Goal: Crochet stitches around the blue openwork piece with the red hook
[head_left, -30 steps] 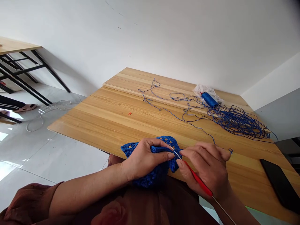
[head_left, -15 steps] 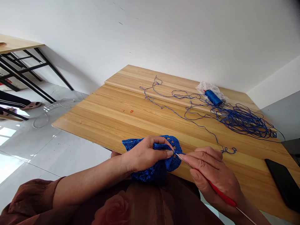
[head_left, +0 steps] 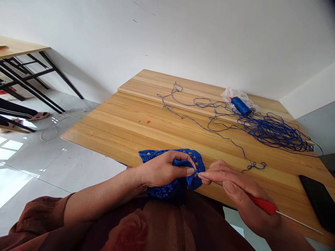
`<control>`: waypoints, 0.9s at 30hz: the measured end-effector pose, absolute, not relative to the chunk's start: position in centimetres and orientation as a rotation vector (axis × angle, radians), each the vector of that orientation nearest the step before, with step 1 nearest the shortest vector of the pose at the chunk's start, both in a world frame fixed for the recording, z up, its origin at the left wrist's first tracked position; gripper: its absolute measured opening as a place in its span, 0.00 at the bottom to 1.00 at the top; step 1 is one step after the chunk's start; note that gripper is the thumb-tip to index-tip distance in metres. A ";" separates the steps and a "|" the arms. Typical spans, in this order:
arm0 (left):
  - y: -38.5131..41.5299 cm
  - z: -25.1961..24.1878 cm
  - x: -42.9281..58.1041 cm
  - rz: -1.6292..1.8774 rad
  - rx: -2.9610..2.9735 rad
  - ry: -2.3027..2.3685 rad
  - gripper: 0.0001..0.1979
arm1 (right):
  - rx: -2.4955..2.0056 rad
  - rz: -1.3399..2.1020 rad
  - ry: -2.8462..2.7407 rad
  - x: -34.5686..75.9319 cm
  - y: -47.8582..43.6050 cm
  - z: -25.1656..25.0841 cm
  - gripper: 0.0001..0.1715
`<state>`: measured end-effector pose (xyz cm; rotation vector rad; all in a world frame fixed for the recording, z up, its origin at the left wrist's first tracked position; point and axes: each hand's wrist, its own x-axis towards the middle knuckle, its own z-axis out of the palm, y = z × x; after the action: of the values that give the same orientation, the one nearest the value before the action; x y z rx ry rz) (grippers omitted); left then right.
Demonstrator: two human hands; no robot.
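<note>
My left hand [head_left: 163,170] pinches a blue crocheted piece [head_left: 195,158] at the near edge of the wooden table [head_left: 123,125], thumb and fingers closed on its folded rim. My right hand [head_left: 243,195] grips a crochet hook with a red handle [head_left: 261,205]; its thin metal tip meets the piece right beside my left thumb. A blue yarn strand [head_left: 235,143] runs from the piece across the table to a loose tangle of yarn [head_left: 274,130] and a blue spool [head_left: 240,105] at the far right.
The spool lies on a crumpled clear plastic wrapper [head_left: 230,93]. A black phone [head_left: 318,200] lies at the table's right edge. A small orange bit [head_left: 148,122] sits mid-table. Another table with black legs [head_left: 31,69] stands at the left over a glossy tiled floor.
My right hand has drawn back to the right and lower, so more of the hook's metal shaft shows. The left hand keeps its pinch on the piece. The view has shifted slightly.
</note>
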<state>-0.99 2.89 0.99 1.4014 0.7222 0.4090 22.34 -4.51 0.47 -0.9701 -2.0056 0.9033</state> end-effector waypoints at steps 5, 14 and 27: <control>2.3 0.0 -0.8 0.516 1.301 0.806 0.11 | -1.061 0.654 -1.873 21.4 -3.9 -1.0 0.11; 2.0 -0.3 -0.7 0.548 0.946 0.835 0.14 | -1.126 0.490 -1.982 22.3 -3.6 -1.0 0.12; 1.5 -0.4 -0.3 0.574 0.885 0.882 0.13 | -1.113 0.517 -2.087 23.0 -3.0 0.2 0.11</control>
<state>-0.33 1.51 -0.37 0.8849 0.8821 0.5739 22.99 -3.04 0.21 -1.1131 -2.0867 0.5174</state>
